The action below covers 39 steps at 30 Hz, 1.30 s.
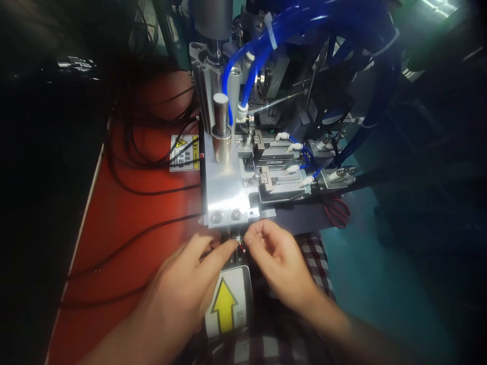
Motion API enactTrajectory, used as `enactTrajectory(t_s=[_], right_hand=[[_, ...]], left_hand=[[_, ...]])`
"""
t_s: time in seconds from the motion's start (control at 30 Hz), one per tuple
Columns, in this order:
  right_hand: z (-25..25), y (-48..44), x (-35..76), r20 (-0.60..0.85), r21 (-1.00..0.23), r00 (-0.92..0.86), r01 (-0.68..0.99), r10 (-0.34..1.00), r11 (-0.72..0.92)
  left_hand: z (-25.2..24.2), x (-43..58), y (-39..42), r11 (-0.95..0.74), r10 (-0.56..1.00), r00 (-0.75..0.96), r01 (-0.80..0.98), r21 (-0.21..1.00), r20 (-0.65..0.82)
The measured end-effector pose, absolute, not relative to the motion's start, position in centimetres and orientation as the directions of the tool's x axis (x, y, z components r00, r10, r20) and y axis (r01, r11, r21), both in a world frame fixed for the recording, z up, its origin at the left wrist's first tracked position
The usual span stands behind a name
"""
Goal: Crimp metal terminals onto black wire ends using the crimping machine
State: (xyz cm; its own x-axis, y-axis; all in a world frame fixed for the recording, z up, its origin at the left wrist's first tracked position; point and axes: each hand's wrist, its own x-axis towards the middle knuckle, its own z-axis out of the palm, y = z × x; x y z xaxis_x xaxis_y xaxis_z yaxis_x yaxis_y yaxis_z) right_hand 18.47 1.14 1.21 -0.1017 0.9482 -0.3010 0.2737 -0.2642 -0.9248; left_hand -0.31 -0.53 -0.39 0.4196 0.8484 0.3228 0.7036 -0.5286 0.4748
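My left hand [182, 286] reaches in from the lower left, its fingers pressed together with the tips at a tiny wired part [240, 242]. My right hand [279, 258] comes from the lower right and pinches the same small part from the other side. The part has thin red and dark leads and sits on a dark fixture [233, 256] just below the front edge of a metal machine plate [224, 190]. A white label with a yellow arrow [227, 304] lies under my left hand's fingers.
A pneumatic machine with blue air hoses [266, 30] and a steel cylinder post [221, 126] rises behind the plate. Black cables [152, 152] trail over the red bench top [114, 223] at left. A yellow warning sticker [184, 152] lies beside the plate. Checked cloth [312, 253] shows below.
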Motion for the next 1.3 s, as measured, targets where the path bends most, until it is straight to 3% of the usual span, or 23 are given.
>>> enactTrajectory(t_s=[0.3, 0.5, 0.63, 1.13, 1.3], right_hand=[[1.25, 1.34, 18.29, -0.357, -0.916, -0.085, 0.226, 0.93, -0.331], [0.96, 1.06, 18.71, -0.188, -0.914, -0.126, 0.384, 0.974, -0.127], [0.64, 0.88, 18.59, -0.146, -0.912, -0.103, 0.4, 0.984, -0.093], [0.71, 0.9, 18.4, -0.155, -0.89, -0.063, 0.443, 0.986, -0.111], [0.66, 1.27, 18.57, -0.28, -0.928, -0.111, 0.284, 0.954, -0.24]], left_hand=[[-0.3, -0.32, -0.58, -0.54, 0.841, 0.435, 0.702, 0.465, 0.321], [-0.27, -0.32, -0.54, -0.541, 0.841, 0.439, 0.706, 0.457, 0.316], [-0.19, -0.27, -0.51, -0.539, 0.842, 0.433, 0.705, 0.461, 0.321], [-0.37, -0.4, -0.63, -0.536, 0.844, 0.44, 0.697, 0.476, 0.307], [-0.16, -0.26, -0.4, -0.553, 0.833, 0.441, 0.692, 0.464, 0.334]])
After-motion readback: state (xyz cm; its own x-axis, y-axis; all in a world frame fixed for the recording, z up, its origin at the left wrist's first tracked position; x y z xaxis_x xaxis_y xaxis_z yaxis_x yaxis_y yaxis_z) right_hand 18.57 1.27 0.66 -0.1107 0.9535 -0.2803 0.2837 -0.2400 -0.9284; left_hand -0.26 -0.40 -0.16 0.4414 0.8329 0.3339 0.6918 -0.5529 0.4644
